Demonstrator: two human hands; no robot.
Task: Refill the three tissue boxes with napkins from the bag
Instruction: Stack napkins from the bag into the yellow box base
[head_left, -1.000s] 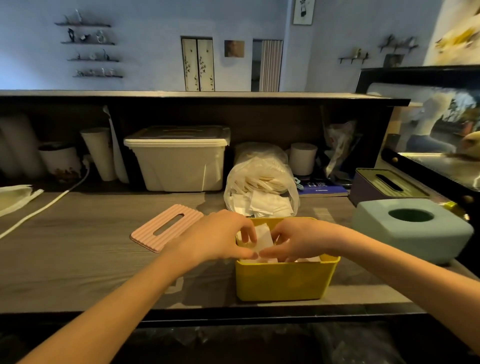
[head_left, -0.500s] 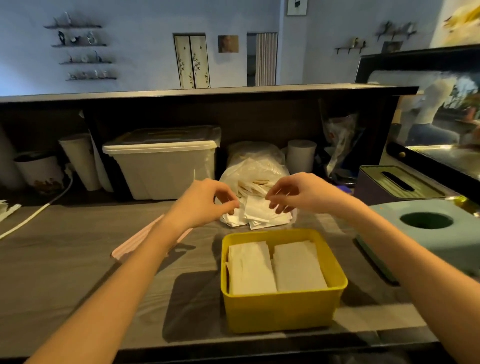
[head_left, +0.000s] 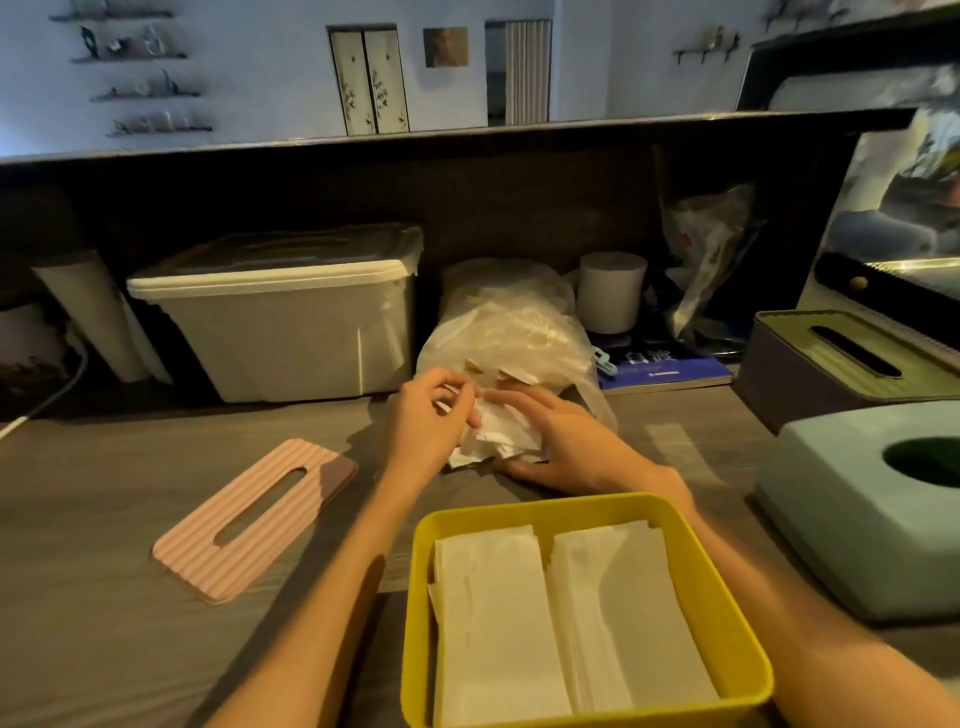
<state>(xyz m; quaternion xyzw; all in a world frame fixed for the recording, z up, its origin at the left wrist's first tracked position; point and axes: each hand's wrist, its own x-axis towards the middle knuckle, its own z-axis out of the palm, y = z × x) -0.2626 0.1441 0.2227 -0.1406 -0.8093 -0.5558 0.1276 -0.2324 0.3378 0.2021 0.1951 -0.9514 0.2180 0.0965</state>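
- Loose napkins (head_left: 498, 436) bunched at the mouth of the clear bag (head_left: 511, 338), on the worktop (head_left: 104, 519) just behind the yellow box (head_left: 587, 691); edges crumpled, count impossible to tell.
- Left hand (head_left: 423, 415) at the left of the bunch, fingers (head_left: 457, 387) curled and pinching a napkin edge; thumb side partly hidden by the paper.
- Right hand (head_left: 556, 441) laid over the right of the bunch, fingers curved round it and gripping; fingertips lost against the bag's film.
- Yellow box lidless, two flat napkin stacks side by side inside; bottom edge cut off by the frame.
- Pink ribbed lid (head_left: 254, 519) with a slot, flat on the worktop to the left, apart from the box.
- Pale green box (head_left: 852, 519) with a round opening at the right, cut off by the frame edge; olive-topped box (head_left: 841, 364) with a slot behind it, also cropped.
- Bag contents blurred behind the plastic; only tan and white folded shapes discernible.
- White lidded bin (head_left: 291, 317) against the back wall, left of the bag; paper roll (head_left: 610, 293) and blue booklet (head_left: 660, 366) to its right.
- Against half a second earlier: both hands lower and closer, then hovering apart above the bag mouth, now closed on the napkins; camera view tipped nearer, yellow box larger and lower in frame.
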